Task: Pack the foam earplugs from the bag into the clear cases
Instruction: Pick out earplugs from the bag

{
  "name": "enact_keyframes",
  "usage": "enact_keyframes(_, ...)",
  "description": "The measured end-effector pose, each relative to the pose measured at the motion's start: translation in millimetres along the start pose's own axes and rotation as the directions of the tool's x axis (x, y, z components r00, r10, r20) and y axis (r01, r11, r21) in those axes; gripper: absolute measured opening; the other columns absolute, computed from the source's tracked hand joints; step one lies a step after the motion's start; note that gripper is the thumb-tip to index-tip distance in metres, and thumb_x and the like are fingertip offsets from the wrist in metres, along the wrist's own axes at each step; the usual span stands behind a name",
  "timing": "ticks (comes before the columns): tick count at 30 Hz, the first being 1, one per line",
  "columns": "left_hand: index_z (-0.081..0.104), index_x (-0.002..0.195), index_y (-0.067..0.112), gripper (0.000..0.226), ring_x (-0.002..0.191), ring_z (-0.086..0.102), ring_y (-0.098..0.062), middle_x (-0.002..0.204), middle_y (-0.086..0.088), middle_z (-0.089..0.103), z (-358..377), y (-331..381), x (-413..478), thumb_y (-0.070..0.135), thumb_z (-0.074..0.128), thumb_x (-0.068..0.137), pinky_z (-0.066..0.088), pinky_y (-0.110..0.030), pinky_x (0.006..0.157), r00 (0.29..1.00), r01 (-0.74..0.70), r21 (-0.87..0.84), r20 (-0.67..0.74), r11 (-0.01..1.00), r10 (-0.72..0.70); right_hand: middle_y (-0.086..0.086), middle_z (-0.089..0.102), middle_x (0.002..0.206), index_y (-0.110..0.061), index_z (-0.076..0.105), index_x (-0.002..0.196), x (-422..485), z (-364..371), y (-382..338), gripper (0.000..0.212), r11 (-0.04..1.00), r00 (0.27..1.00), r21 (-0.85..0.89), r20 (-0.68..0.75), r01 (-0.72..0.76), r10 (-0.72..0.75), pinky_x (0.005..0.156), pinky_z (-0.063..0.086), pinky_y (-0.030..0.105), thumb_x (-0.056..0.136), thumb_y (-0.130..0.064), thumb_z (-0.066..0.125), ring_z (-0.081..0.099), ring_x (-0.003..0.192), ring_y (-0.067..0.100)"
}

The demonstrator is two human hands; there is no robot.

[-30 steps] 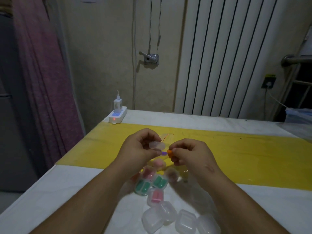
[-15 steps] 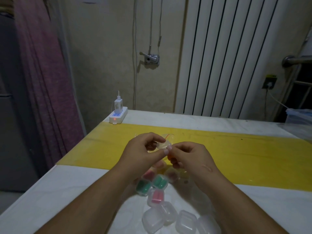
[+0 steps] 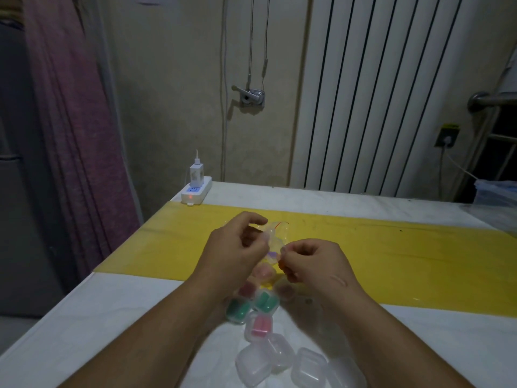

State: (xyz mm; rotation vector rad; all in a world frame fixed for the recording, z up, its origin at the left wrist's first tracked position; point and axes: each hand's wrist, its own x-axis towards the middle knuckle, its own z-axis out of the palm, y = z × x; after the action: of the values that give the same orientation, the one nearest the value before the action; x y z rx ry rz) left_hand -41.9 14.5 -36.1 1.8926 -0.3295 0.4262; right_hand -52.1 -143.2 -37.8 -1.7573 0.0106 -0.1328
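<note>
Surface: white tabletop (image 3: pixel 84 317), yellow strip (image 3: pixel 391 247) across it.
Case: small clear plastic case (image 3: pixel 272 245), held up above the strip.
Left grip (image 3: pixel 237 247): curled round that case.
Right grip (image 3: pixel 313 261): pinching an orange foam earplug (image 3: pixel 280 266) beside it.
Bag: clear plastic bag (image 3: pixel 277 226) on the strip, just behind.
Nearer: filled cases (image 3: pixel 263 302), empty cases (image 3: pixel 279 357).

A white table (image 3: pixel 84 317) has a broad yellow band (image 3: pixel 391 253) running across it from side to side. At the table's far left corner lies a white power strip (image 3: pixel 195 193) with a small red light, and a white charger block (image 3: pixel 195 172) stands plugged into its top. Behind the table hangs a tall white ribbed radiator (image 3: pixel 391 93). To the radiator's left, a grey metal crank fitting (image 3: pixel 250 96) sits on the beige wall, thin cords rising above it. A mauve fabric curtain (image 3: pixel 75 121) hangs at the left. A dark wall socket (image 3: pixel 447 135) sits right of the radiator, and a translucent plastic box (image 3: pixel 495 191) stands at the right edge.
</note>
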Motion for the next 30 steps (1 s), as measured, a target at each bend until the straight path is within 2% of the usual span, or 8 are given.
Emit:
enact_keyframes(3, 0.066, 0.103, 0.034, 0.031, 0.075, 0.069, -0.025, 0.082, -0.006, 0.072, -4, 3, 2, 0.008, 0.051, 0.094, 0.059, -0.041, 0.074, 0.997, 0.072, -0.191, -0.02, 0.979, -0.077, 0.007, 0.063, 0.059, -0.004, 0.073, 0.073, 1, -1, -1, 0.006, 0.999, 1.0, 0.049, -0.009, -0.008, 0.008, 0.058, 0.046, 0.033, 0.078, -0.003, 0.069, 0.053, 0.054, 0.018)
enact_keyframes(7, 0.071, 0.096, 0.024, 0.044, 0.066, 0.065, -0.018, 0.094, -0.007, 0.066, -7, 7, 1, -0.008, 0.04, 0.091, 0.059, -0.033, 0.067, 0.996, 0.078, -0.168, 0.047, 0.983, -0.071, 0.007, 0.064, 0.06, -0.001, 0.073, 0.08, 1, -2, -5, 0.003, 0.994, 1.0, 0.113, 0.002, 0.006, -0.006, 0.059, 0.052, 0.028, 0.079, 0.001, 0.071, 0.056, 0.055, 0.015)
enact_keyframes(11, 0.073, 0.093, 0.026, 0.032, 0.074, 0.07, -0.017, 0.089, 0.001, 0.069, -6, 9, -1, -0.002, 0.063, 0.082, 0.061, -0.037, 0.074, 0.976, 0.167, -0.095, 0.156, 0.981, -0.151, 0.009, 0.068, 0.065, -0.004, 0.074, 0.081, 3, -4, -3, 0.005, 0.993, 1.0, 0.117, -0.026, 0.021, -0.018, 0.063, 0.055, 0.029, 0.082, 0.0, 0.071, 0.06, 0.057, 0.015)
enact_keyframes(13, 0.072, 0.097, 0.031, 0.033, 0.079, 0.067, -0.006, 0.094, 0.008, 0.07, -5, 9, -3, 0.006, 0.075, 0.076, 0.059, -0.027, 0.075, 0.98, 0.105, 0.009, 0.171, 0.994, -0.105, 0.01, 0.07, 0.068, -0.007, 0.074, 0.082, 4, -5, -2, 0.008, 0.992, 0.999, 0.12, -0.038, 0.035, -0.031, 0.066, 0.056, 0.03, 0.084, -0.001, 0.07, 0.063, 0.06, 0.017)
enact_keyframes(18, 0.068, 0.096, 0.037, 0.04, 0.083, 0.066, -0.003, 0.093, 0.011, 0.07, -3, 10, -1, 0.005, 0.079, 0.073, 0.055, -0.019, 0.075, 0.993, 0.074, 0.05, 0.092, 0.996, -0.079, 0.0, 0.072, 0.072, -0.017, 0.069, 0.084, 1, -10, -9, 0.024, 0.966, 0.97, 0.174, -0.184, 0.193, -0.161, 0.064, 0.059, 0.024, 0.09, 0.004, 0.06, 0.067, 0.064, 0.013)
enact_keyframes(22, 0.069, 0.098, 0.033, 0.039, 0.081, 0.066, -0.006, 0.093, 0.009, 0.071, -3, 10, -2, 0.004, 0.078, 0.073, 0.055, -0.017, 0.071, 0.99, 0.093, 0.014, 0.103, 0.996, -0.094, -0.01, 0.073, 0.071, -0.028, 0.07, 0.081, -4, -6, -10, 0.024, 0.951, 0.936, -0.044, -0.166, 0.307, -0.31, 0.061, 0.052, 0.017, 0.086, -0.005, 0.068, 0.065, 0.065, 0.001)
enact_keyframes(26, 0.072, 0.102, 0.023, 0.036, 0.081, 0.064, -0.006, 0.096, 0.001, 0.069, -3, 12, -4, -0.001, 0.076, 0.075, 0.05, -0.01, 0.059, 0.984, 0.127, -0.045, 0.13, 0.991, -0.12, -0.021, 0.07, 0.075, -0.039, 0.067, 0.074, -8, 0, -8, 0.028, 0.915, 0.934, -0.248, -0.084, 0.318, -0.347, 0.064, 0.044, 0.007, 0.084, -0.014, 0.072, 0.062, 0.074, -0.006)
enact_keyframes(30, 0.073, 0.1, 0.019, 0.035, 0.08, 0.066, -0.004, 0.099, -0.003, 0.068, -3, 14, -4, -0.004, 0.076, 0.075, 0.053, -0.014, 0.059, 0.977, 0.181, -0.166, 0.14, 0.969, -0.158, -0.022, 0.065, 0.081, -0.036, 0.073, 0.083, -8, 1, -6, 0.015, 0.835, 0.898, -0.411, -0.08, 0.366, -0.433, 0.062, 0.037, 0.007, 0.084, -0.022, 0.071, 0.055, 0.075, -0.009)
